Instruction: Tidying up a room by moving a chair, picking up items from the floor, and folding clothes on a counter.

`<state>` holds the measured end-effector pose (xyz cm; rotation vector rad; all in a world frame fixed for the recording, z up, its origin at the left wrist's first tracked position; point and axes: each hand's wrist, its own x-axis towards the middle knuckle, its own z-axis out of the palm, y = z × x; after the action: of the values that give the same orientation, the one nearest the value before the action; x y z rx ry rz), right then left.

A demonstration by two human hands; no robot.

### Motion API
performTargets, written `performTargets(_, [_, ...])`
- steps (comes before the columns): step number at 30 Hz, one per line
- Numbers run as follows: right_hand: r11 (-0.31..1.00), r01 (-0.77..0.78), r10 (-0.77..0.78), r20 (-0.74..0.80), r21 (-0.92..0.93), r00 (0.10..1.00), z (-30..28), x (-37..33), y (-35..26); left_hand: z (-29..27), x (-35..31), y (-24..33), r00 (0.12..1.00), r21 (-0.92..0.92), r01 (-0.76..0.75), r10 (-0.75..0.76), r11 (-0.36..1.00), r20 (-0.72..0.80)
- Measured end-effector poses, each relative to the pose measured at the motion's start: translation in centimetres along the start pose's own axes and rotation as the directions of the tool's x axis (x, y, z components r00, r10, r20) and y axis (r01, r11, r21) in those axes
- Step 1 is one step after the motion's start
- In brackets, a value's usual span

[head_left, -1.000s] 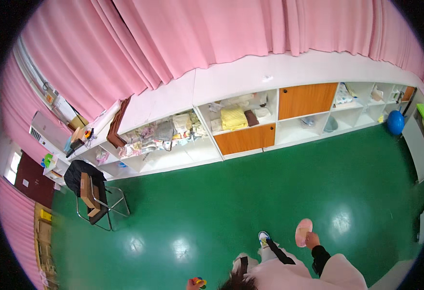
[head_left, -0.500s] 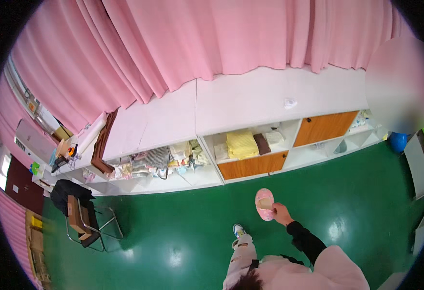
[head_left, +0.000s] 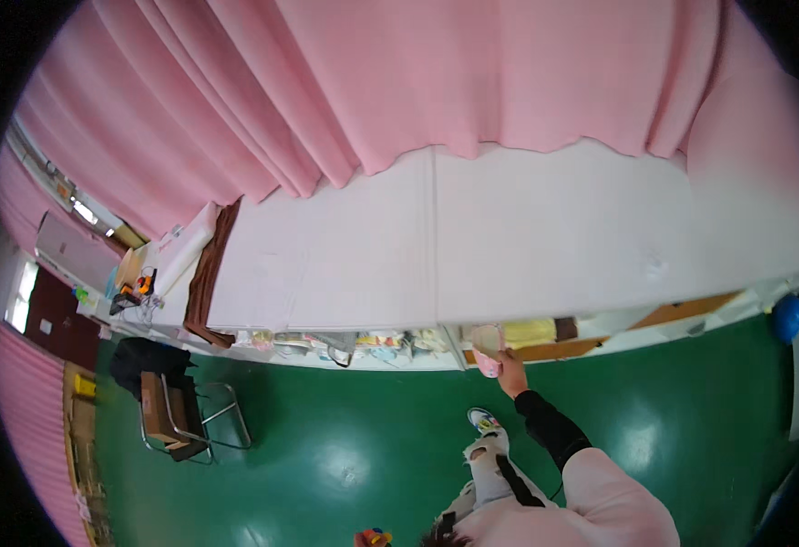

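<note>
glossy green floor, pink curtains

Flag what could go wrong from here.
The pink shoe is held by its edge in the right hand, so it might slip or knock the white cabinet, which it overlaps in view. The left hand, cut off by the picture's lower edge, has a small colourful thing; a drop there could go unseen. The cardboard box on the chair might fall if the chair is bumped.

I see the view come from a wide, head-worn fisheye lens, high above the glossy green floor, facing forward and down near the long white cabinet top, its front edge below mid-picture, pink fabric curtains along its back edge.
</note>
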<state>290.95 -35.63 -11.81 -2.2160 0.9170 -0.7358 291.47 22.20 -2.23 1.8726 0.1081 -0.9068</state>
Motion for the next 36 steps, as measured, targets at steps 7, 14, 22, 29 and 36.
performTargets(7, [0.954, -0.174, 0.219, 0.172, -0.244, 0.960, 9.3, 7.1, 8.8, 5.1, 0.3, 9.8, 0.991, 0.358, 0.109, -0.075, 0.927, -0.107])
performTargets(14, [0.952, -0.045, 0.147, 0.324, -0.303, 0.935, 10.4, 4.8, 9.7, 3.4, 6.7, 6.5, 0.991, -0.337, 0.136, -0.134, 0.932, 0.029])
performTargets(22, [0.920, -0.195, 0.378, 0.635, -0.341, 0.674, -1.9, -3.3, 10.7, 1.8, 15.1, 7.4, 0.990, -0.128, 0.129, -0.121, 0.983, 0.074])
performTargets(29, [0.719, 0.358, 0.348, 0.754, -0.596, 0.557, -7.8, -22.8, 21.0, -3.7, 19.4, 4.2, 0.991, 0.378, 0.024, 0.029, 0.925, -0.134])
performTargets(36, [0.757, 0.285, 0.426, 0.775, -0.588, 0.468, -6.5, -29.1, 10.2, -6.9, 19.6, 1.6, 0.973, 0.282, -0.075, 0.132, 0.957, -0.189])
